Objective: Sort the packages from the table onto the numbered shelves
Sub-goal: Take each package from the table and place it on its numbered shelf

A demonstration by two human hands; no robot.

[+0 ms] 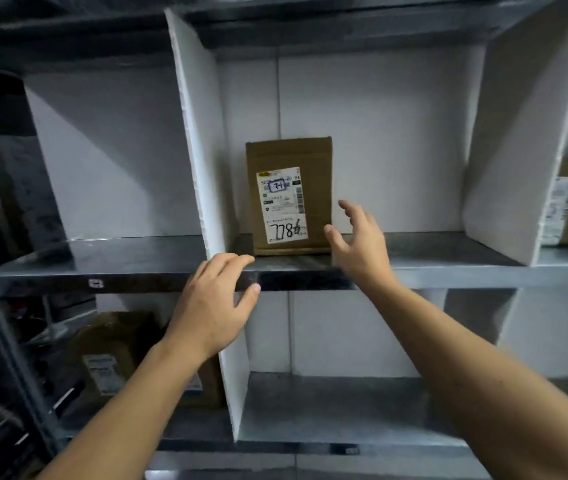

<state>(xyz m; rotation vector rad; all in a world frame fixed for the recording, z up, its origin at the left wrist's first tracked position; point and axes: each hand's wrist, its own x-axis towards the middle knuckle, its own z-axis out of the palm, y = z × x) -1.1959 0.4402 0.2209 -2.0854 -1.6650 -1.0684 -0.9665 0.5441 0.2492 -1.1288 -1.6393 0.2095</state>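
One package [289,195] stands upright in the middle compartment of the upper shelf [448,251]. Its back is to the rear wall and its label [282,204] faces out, with 7786 handwritten on it. It looks like a flat brown card mailer — probably light, fairly stiff and not slippery. It may tip forward easily, since it stands on a narrow bottom edge. The side edges, thumb in front and fingers behind, would be the sure place to take it; the flat label face offers no purchase. The right hand [358,244] is spread wide, fingers straight, just beside the package's lower right edge — whether the thumb touches it I cannot tell. It grasps nothing. The left hand [213,303] is relaxed, fingers loosely bent over the shelf's front lip near the white divider [199,133], and it holds nothing.
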